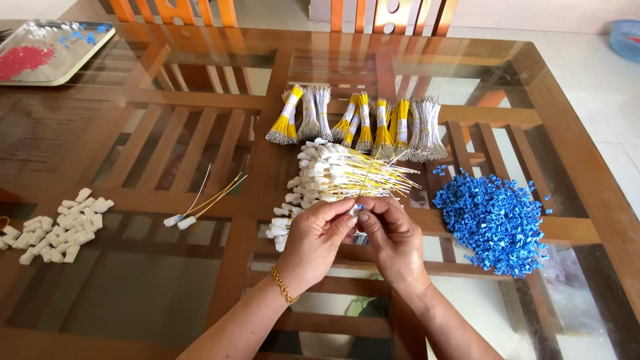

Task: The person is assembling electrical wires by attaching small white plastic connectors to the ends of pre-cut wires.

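2 hands (357, 233) pinching yellow wire (371, 175)

Blue, yellow and white parts on your brown-framed glass bench (587, 167).
Before you: a bright blue clip heap (495, 220), yellow and white wire bundles (363, 123), white connectors (57, 227), a silver tray (50, 50) holding red bits, your gold bracelet (283, 287).

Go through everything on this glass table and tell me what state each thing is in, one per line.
Left hand: pinching a small connector.
Right hand: pinching a yellow wire at the connector.
Blue pieces: loose heap.
Wired connectors: piled.
Wire bundles: tied, in a row.
White connectors: loose, no wires.
Tray: holds red and blue bits.
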